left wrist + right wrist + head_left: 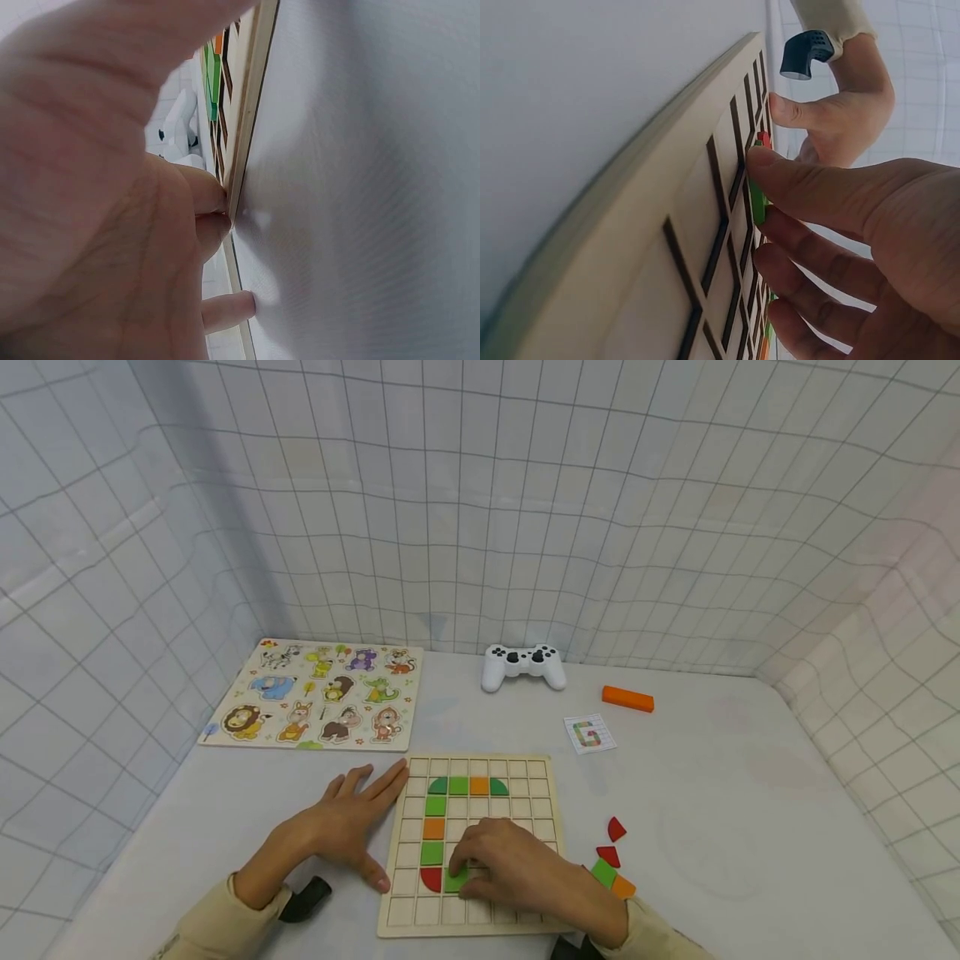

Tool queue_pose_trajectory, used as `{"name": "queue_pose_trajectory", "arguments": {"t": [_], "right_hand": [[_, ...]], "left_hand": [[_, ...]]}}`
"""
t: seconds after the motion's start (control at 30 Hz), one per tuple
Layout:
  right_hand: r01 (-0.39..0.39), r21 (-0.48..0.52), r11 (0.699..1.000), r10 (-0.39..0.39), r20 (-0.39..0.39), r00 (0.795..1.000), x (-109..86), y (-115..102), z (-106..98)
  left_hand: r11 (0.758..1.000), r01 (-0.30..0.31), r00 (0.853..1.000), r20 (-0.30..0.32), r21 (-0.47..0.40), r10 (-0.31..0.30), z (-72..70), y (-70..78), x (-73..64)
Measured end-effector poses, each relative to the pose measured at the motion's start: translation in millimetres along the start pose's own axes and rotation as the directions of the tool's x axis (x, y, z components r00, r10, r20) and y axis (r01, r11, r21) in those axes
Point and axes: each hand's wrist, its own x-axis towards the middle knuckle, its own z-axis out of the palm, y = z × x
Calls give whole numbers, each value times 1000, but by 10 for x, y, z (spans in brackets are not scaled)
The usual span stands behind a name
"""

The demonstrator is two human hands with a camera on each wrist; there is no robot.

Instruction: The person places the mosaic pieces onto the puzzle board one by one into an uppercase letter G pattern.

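Note:
A wooden grid board [463, 922] lies flat on the table. Along its upper row and left column sit green, orange and red tiles, with a red quarter-round tile [431, 880] at the lower-left corner of the shape. Just right of that, my right hand [513, 868] pinches a green square tile [758, 196] between thumb and fingers, low over the grid. My left hand [337, 827] is spread at the board's left side, with fingertips and thumb against its edge; the left wrist view shows the fingers [229, 311] along that edge.
Loose tiles lie right of the board, among them a red quarter-round one [616, 829] and an orange one [623, 887]. Behind are a pattern card [590, 734], an orange block [627, 698], a white game controller [522, 668] and an animal puzzle board [311, 693].

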Motion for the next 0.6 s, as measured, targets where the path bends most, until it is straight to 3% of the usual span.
{"name": "queue_pose_trajectory", "arguments": {"t": [0.6], "right_hand": [[29,-53,998,-29,-8,1000,-76,23,-14]], "left_hand": [[1000,-1,1000,7,10,1,-6,11,9]]}}
